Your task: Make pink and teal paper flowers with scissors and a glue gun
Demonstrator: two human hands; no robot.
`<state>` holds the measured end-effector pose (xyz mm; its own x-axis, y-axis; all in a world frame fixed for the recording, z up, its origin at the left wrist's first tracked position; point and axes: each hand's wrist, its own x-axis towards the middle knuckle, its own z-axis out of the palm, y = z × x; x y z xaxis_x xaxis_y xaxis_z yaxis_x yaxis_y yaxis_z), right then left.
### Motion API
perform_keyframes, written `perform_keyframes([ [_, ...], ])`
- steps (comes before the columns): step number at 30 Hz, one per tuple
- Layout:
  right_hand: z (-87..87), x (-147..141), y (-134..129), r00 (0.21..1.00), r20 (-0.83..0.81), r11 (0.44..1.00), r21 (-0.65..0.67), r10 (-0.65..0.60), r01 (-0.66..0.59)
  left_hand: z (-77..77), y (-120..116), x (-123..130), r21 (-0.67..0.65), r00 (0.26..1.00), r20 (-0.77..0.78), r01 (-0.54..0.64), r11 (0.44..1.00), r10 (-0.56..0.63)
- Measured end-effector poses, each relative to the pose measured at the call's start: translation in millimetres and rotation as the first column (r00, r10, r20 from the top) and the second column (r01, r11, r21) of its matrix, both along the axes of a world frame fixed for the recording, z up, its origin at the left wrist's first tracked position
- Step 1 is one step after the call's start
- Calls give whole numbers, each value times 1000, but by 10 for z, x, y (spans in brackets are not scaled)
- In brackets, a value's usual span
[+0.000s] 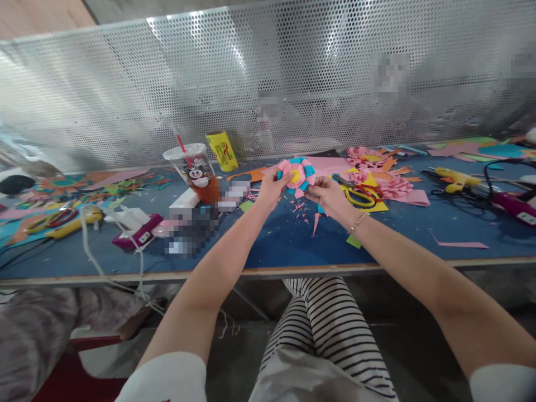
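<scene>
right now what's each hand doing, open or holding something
Left hand: closed on the left side of the paper flower.
Right hand: fingers closed on the flower's right edge.

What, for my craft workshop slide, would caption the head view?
Left hand and right hand hold a pink, blue and yellow flower above a blue table strewn with scraps.

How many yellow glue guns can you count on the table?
2: the left glue gun lies left of the drink cup, the right glue gun towards the table's right end. Paper might hide more.
</scene>
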<state>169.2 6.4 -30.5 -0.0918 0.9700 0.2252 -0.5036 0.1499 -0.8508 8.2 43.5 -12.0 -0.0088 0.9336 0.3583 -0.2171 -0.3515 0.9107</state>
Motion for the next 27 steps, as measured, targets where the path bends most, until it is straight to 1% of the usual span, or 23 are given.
perform_keyframes([
  [3, 7, 4, -4, 1000, -15, 1000, 8, 6, -6, -12, 18, -14, 7, 998, -48, 39, 999, -39],
  [8, 34, 11, -21, 1000, 27, 1000, 9, 6, -6, -15, 22, -27, 25, 997, -78, 3, 1000, -1],
  [12, 49, 10, -32, 998, 61, 1000, 6, -15, 14, -8, 9, -20, 30, 996, -90, -2, 1000, 5],
  [20, 56, 15, -38, 997, 72, 1000, 16, -20, 19, 31, -36, -11, 26, 994, -101, -46, 999, 48],
  [27, 52, 24, -23, 998, 59, 999, 33, -12, 10, 15, -5, -18, 31, 995, -81, -57, 998, 59],
])
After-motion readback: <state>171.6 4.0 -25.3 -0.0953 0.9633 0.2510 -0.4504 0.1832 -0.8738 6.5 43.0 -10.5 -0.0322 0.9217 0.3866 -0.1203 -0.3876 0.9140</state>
